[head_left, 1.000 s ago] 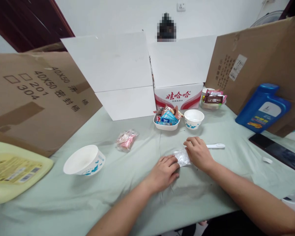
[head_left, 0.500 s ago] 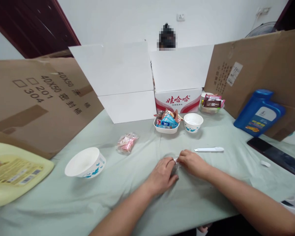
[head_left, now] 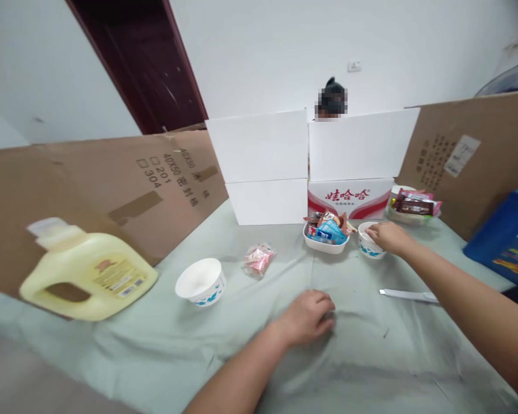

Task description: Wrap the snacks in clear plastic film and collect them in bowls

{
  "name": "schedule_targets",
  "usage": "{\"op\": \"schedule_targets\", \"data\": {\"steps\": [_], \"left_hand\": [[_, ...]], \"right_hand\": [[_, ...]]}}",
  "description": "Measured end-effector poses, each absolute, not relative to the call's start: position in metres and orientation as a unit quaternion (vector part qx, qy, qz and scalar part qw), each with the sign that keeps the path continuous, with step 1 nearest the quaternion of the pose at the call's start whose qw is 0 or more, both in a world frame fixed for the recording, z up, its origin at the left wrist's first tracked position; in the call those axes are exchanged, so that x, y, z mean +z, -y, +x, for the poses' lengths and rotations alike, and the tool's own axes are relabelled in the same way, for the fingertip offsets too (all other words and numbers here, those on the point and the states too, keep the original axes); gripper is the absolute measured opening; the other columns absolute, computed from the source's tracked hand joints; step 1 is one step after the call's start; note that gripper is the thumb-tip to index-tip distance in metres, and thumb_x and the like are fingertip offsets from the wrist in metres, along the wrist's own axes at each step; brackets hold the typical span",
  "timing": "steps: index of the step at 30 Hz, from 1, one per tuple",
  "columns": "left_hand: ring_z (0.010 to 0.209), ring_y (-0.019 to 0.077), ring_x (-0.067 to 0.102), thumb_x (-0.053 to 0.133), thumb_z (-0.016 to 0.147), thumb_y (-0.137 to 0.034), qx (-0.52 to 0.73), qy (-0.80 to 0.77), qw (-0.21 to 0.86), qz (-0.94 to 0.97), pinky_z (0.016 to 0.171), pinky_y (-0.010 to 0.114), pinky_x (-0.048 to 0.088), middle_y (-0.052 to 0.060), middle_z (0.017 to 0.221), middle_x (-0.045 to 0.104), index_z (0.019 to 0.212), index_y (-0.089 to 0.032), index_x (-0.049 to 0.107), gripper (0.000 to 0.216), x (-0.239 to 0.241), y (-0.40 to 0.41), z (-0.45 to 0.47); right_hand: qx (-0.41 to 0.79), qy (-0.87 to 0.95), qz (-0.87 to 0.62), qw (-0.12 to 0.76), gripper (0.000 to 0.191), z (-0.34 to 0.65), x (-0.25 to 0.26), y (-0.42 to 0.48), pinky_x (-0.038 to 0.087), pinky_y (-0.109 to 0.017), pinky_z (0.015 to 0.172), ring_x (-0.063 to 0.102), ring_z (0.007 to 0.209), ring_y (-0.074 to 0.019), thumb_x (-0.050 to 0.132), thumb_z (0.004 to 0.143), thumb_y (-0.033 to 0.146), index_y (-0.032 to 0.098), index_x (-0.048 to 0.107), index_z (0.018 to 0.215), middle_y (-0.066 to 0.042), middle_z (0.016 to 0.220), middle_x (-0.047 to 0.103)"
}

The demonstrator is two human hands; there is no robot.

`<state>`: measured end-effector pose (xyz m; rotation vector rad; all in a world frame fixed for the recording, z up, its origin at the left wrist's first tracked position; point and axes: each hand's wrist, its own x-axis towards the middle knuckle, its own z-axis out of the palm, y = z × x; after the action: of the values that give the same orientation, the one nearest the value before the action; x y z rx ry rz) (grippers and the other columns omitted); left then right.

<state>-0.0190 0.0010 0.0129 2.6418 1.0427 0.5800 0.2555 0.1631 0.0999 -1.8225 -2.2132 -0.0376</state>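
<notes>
My right hand (head_left: 386,237) reaches out over a small white paper bowl with blue print (head_left: 366,249), fingers curled at its rim; what they hold, if anything, is hidden. My left hand (head_left: 308,316) rests on the pale green tablecloth (head_left: 242,351) with fingers curled under, and whether it covers anything I cannot see. Just left of the small bowl stands a white dish of snack packets (head_left: 327,233). A second, larger white paper bowl (head_left: 201,281) sits to the left. Between the bowls lies a pink wrapped packet (head_left: 258,259).
A yellow detergent jug (head_left: 86,276) lies at the left. A blue jug (head_left: 507,238) stands at the right. A white pen-like tool (head_left: 408,295) lies near my right arm. Cardboard sheets (head_left: 112,190) and white boxes (head_left: 302,164) wall the table. Another snack dish (head_left: 412,206) sits back right. A person sits behind the boxes.
My right hand left the spot beside my left hand and reached forward to the small bowl. The clear plastic wrapper between the hands is out of sight. The camera turned left and up.
</notes>
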Motion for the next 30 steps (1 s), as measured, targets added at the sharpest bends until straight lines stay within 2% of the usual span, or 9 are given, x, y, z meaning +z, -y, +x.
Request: {"op": "schedule_targets", "data": {"steps": [3,7,10,13,18,21,24,26,30], "left_hand": [[0.113,0.0248,0.055,0.06,0.083,-0.022,0.266,-0.488,0.044,0.83,0.101,0.04,0.041,0.01,0.116,0.063,0.109,-0.02,0.061,0.026,0.029,-0.022,-0.056],[0.132,0.034,0.039,0.058,0.085,-0.029,0.265,-0.719,-0.043,0.641,0.109,0.051,0.031,0.017,0.139,0.048,0.127,-0.018,0.055,0.043,0.042,-0.051,-0.103],[0.139,0.0405,0.027,0.068,0.078,-0.041,0.233,-0.785,0.012,0.573,0.109,0.056,0.028,0.02,0.149,0.034,0.14,-0.017,0.044,0.07,0.036,-0.064,-0.122],[0.138,0.0404,0.029,0.074,0.073,-0.032,0.237,-0.777,0.062,0.579,0.11,0.056,0.026,0.017,0.151,0.034,0.139,-0.023,0.046,0.072,0.026,-0.069,-0.127],[0.129,0.0312,0.046,0.059,0.083,-0.021,0.285,-0.753,0.088,0.587,0.106,0.047,0.036,0.015,0.14,0.05,0.132,-0.021,0.053,0.049,0.029,-0.066,-0.122],[0.105,0.0243,0.063,0.057,0.085,-0.025,0.309,-0.721,0.146,0.603,0.09,0.036,0.05,0.011,0.12,0.066,0.128,-0.018,0.056,0.043,0.031,-0.056,-0.105],[0.088,0.0198,0.068,0.059,0.083,-0.025,0.347,-0.622,0.258,0.653,0.076,0.03,0.054,0.008,0.106,0.071,0.123,-0.018,0.059,0.041,0.025,-0.04,-0.074],[0.102,0.0218,0.063,0.061,0.079,-0.021,0.355,-0.527,0.271,0.723,0.088,0.034,0.051,0.008,0.117,0.067,0.12,-0.02,0.062,0.041,0.021,-0.027,-0.05],[0.124,0.0277,0.047,0.059,0.073,-0.009,0.257,-0.459,0.154,0.836,0.105,0.05,0.036,0.006,0.135,0.054,0.126,-0.03,0.059,0.057,0.023,-0.009,-0.024]], "right_hand": [[-0.067,0.777,-0.606,0.155,0.033,0.265,0.099,-0.136,0.04,-0.042,0.09,0.056,0.109,-0.0321,0.046,0.09,0.033,0.014,0.069,0.104,-0.016,0.114,0.067],[-0.008,0.777,-0.627,0.056,0.037,0.288,0.094,-0.09,0.045,-0.04,0.079,0.062,0.098,-0.0312,0.048,0.087,0.041,0.019,0.068,0.109,-0.013,0.111,0.069],[0.07,0.748,-0.658,-0.05,0.038,0.305,0.077,-0.067,0.046,-0.039,0.075,0.065,0.096,-0.0314,0.06,0.08,0.037,0.022,0.065,0.114,-0.012,0.113,0.069],[0.094,0.752,-0.649,-0.068,0.036,0.313,0.054,-0.057,0.045,-0.036,0.076,0.063,0.1,-0.029,0.059,0.079,0.026,0.024,0.064,0.115,-0.011,0.114,0.067],[0.06,0.799,-0.597,-0.026,0.026,0.308,0.034,-0.052,0.044,-0.034,0.081,0.062,0.098,-0.0269,0.047,0.084,0.013,0.019,0.066,0.101,-0.011,0.098,0.066],[0.058,0.816,-0.576,0.004,0.023,0.303,0.032,-0.05,0.044,-0.035,0.082,0.061,0.095,-0.0266,0.047,0.084,0.014,0.017,0.065,0.098,-0.011,0.093,0.065],[0.064,0.824,-0.561,0.041,0.023,0.296,0.03,-0.046,0.045,-0.036,0.083,0.061,0.093,-0.0259,0.045,0.085,0.016,0.017,0.063,0.099,-0.01,0.093,0.064],[0.078,0.827,-0.551,0.08,0.026,0.289,0.028,-0.042,0.046,-0.036,0.082,0.062,0.091,-0.0244,0.042,0.088,0.018,0.018,0.061,0.104,-0.01,0.098,0.062],[0.125,0.834,-0.502,0.191,0.032,0.266,0.028,-0.03,0.048,-0.036,0.085,0.061,0.094,-0.0214,0.036,0.091,0.019,0.019,0.054,0.117,-0.011,0.11,0.057]]}}
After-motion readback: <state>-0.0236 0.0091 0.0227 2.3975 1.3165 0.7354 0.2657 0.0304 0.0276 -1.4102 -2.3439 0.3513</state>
